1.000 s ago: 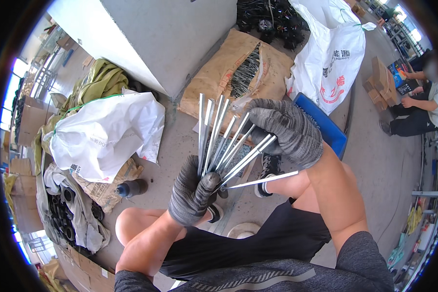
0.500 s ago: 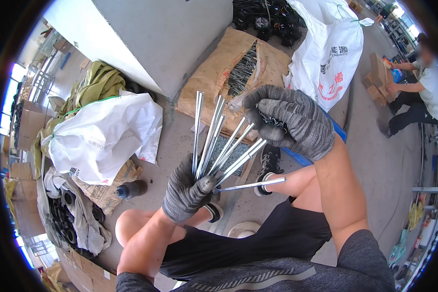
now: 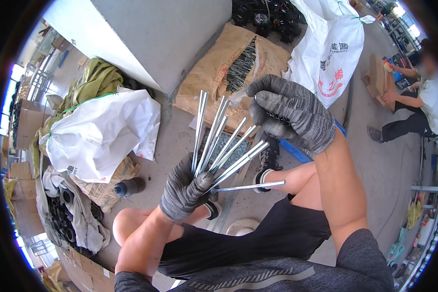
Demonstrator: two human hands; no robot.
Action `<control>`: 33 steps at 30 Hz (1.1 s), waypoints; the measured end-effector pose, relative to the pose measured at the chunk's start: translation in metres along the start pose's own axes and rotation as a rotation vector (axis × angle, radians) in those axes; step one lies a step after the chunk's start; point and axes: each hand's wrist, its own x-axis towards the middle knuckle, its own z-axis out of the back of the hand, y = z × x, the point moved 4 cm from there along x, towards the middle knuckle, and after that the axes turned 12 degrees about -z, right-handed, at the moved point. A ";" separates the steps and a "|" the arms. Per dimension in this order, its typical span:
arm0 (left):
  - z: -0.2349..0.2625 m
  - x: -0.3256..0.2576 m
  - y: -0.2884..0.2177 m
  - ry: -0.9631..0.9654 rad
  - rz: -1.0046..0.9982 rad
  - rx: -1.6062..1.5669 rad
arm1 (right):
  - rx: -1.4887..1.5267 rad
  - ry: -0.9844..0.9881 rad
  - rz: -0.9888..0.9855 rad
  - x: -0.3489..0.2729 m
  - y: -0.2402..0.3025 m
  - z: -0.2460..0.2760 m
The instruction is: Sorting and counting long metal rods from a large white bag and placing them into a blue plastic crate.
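Observation:
My left hand [image 3: 184, 189], in a grey knit glove, is closed around a spread fan of long, thin silver metal rods [image 3: 219, 141]. Their lower ends disappear into the grip, and one rod lies almost level, pointing right. Higher and to the right, my right hand [image 3: 294, 114] wears a matching glove. Its fingers are curled over a cluster of small dark metal pieces [image 3: 279, 118], perhaps nuts or rings, mostly hidden in the palm. Thumb and forefinger come close together, with a tiny bright spot at their tips. The right hand is just apart from the rod ends.
Ahead is a torn brown paper sack [image 3: 199, 80] full of similar rods. Small grey metal parts [image 3: 231, 148] lie below it, beside a blue bin edge [image 3: 296, 152]. White sacks [image 3: 102, 136] flank the pillar, near a dark bottle [image 3: 130, 187]. Another person [image 3: 426, 97] handles cardboard at right.
My right hand has shifted slightly, its thumb and forefinger now a little farther above the rods. The left hand keeps its grip. At right, the other person has moved the cardboard.

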 end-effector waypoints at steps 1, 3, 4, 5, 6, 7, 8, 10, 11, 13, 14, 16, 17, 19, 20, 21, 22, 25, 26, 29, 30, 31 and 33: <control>0.000 0.000 -0.001 -0.001 0.000 -0.002 | 0.009 -0.032 0.005 -0.001 0.001 -0.001; -0.002 0.000 -0.003 0.018 0.019 0.006 | 0.001 -0.023 0.003 -0.002 0.001 -0.001; -0.003 0.000 -0.003 0.017 0.019 0.006 | -0.006 -0.014 0.004 -0.002 0.001 -0.001; -0.003 0.000 -0.003 0.018 0.013 0.005 | -0.006 -0.013 0.004 -0.002 0.000 -0.001; -0.004 0.001 -0.003 0.020 0.007 0.003 | -0.030 -0.040 0.035 -0.001 0.000 0.000; -0.004 0.001 -0.003 0.019 0.008 0.004 | -0.053 -0.067 0.066 -0.001 0.000 0.000; -0.004 0.001 -0.003 0.022 0.013 -0.004 | -0.052 -0.066 0.066 -0.001 0.000 -0.002; -0.004 0.000 -0.002 0.025 0.020 -0.011 | -0.020 -0.071 0.045 -0.003 0.000 -0.005; -0.003 0.000 -0.001 0.026 0.022 -0.020 | -0.019 -0.072 0.045 -0.004 0.001 -0.003; -0.003 0.000 0.000 0.027 0.026 -0.027 | -0.142 0.092 0.057 -0.008 0.004 -0.005; -0.003 0.001 0.000 0.036 0.036 -0.030 | -0.140 0.092 0.057 -0.009 0.005 -0.007; -0.002 0.001 0.000 0.045 0.047 -0.032 | -0.165 0.053 0.030 -0.011 0.007 -0.010; -0.001 0.001 0.002 0.047 0.052 -0.016 | -0.164 0.053 0.030 -0.011 0.007 -0.010; -0.001 0.000 0.003 0.049 0.059 -0.001 | -0.182 0.047 0.018 -0.012 0.007 -0.010; -0.001 0.000 0.003 0.050 0.063 -0.028 | -0.182 0.045 0.018 -0.012 0.007 -0.011; -0.002 0.000 0.004 0.051 0.068 -0.054 | -0.212 0.018 -0.005 -0.012 0.006 -0.010; -0.003 0.000 0.003 0.052 0.069 -0.054 | -0.242 -0.009 -0.029 -0.012 0.006 -0.010; -0.005 0.000 0.002 0.036 0.066 -0.032 | -0.319 -0.046 0.040 -0.014 0.009 -0.011; -0.005 0.000 0.002 0.045 0.068 -0.023 | -0.318 -0.046 0.040 -0.014 0.008 -0.010; 0.001 0.001 0.005 0.065 0.038 0.049 | -0.372 -0.076 0.079 -0.014 0.008 -0.010; 0.002 0.001 0.005 0.076 0.006 0.111 | -0.395 -0.081 0.054 -0.015 0.011 -0.011; 0.002 0.001 0.005 0.078 0.006 0.110 | -0.420 -0.088 0.029 -0.015 0.012 -0.011; 0.002 0.000 0.007 0.054 0.032 0.071 | -0.348 -0.066 0.031 -0.012 0.009 -0.004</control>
